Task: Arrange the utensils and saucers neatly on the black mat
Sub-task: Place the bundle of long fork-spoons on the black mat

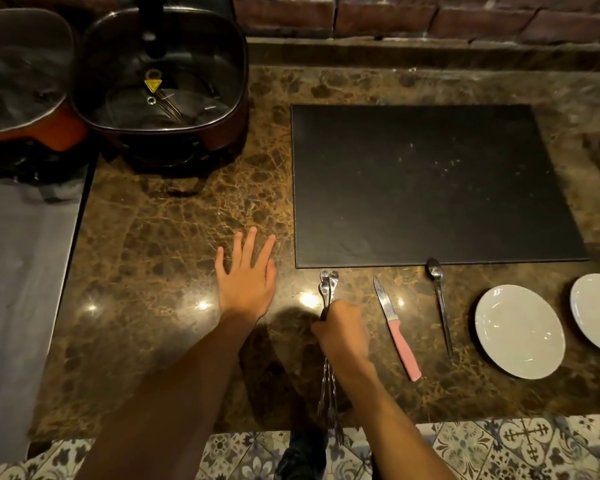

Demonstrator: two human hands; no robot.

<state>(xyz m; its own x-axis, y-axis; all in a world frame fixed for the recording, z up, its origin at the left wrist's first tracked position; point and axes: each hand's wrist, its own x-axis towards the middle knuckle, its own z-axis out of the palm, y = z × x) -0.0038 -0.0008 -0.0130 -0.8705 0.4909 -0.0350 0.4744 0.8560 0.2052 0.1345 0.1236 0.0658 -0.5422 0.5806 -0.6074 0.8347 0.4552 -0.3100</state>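
Note:
A black mat (430, 181) lies bare on the brown marble counter. In front of its near edge my right hand (342, 332) is shut on a bundle of metal forks and spoons (328, 289), handles pointing toward the mat, tines hanging past the counter's front edge. My left hand (246, 275) rests flat on the counter to the left, fingers spread, holding nothing. A pink-handled knife (397, 327) and a long metal spoon (439, 306) lie right of the bundle. Two white saucers (520, 330) (598, 311) sit at the right, the second partly out of view.
An electric pot (160, 81) with a glass lid stands at the back left, beside another lidded pan (21, 67). A brick wall (430, 15) runs behind the counter. Patterned floor tiles (482, 448) show below the counter's front edge.

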